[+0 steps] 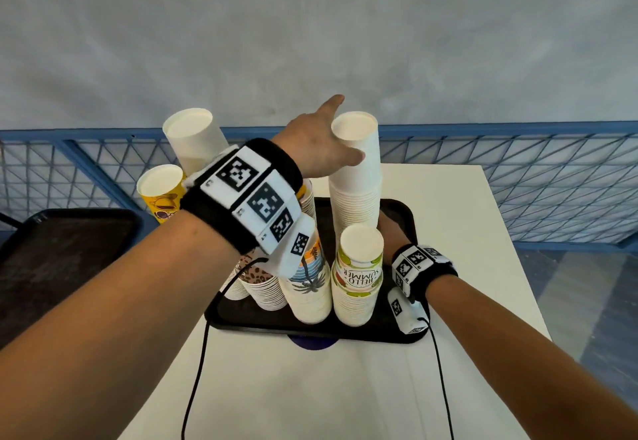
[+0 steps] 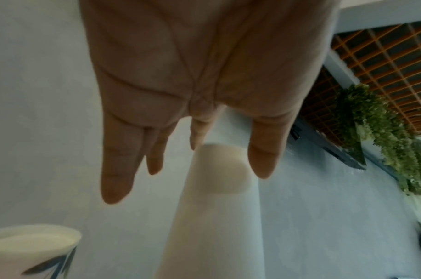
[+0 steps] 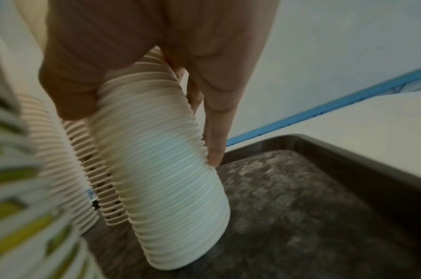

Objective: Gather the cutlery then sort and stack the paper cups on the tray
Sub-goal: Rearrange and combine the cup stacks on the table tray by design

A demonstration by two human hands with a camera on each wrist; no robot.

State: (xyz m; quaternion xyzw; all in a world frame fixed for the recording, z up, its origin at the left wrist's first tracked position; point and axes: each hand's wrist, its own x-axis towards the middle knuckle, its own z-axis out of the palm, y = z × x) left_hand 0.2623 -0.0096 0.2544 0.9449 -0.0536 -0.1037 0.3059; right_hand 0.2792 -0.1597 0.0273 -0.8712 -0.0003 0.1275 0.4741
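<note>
A black tray (image 1: 397,332) on a white table holds several upside-down stacks of paper cups. The tallest is a plain white stack (image 1: 355,184). My left hand (image 1: 340,132) reaches over its top with straight, spread fingers; in the left wrist view the left hand (image 2: 192,179) hovers at the top of the white stack (image 2: 211,226). My right hand (image 1: 390,232) is low behind the "Hello Summer" stack (image 1: 359,277). In the right wrist view the right hand (image 3: 142,132) grips the ribbed rims of the white stack (image 3: 171,188), thumb on one side and fingers on the other. No cutlery is in view.
A palm-print stack (image 1: 307,291) and a leopard-print stack (image 1: 266,287) stand at the tray's front left. Another white stack (image 1: 193,139) and a yellow stack (image 1: 162,194) rise behind my left arm. A second dark tray (image 1: 62,250) lies left, with a blue mesh railing (image 1: 518,170) behind.
</note>
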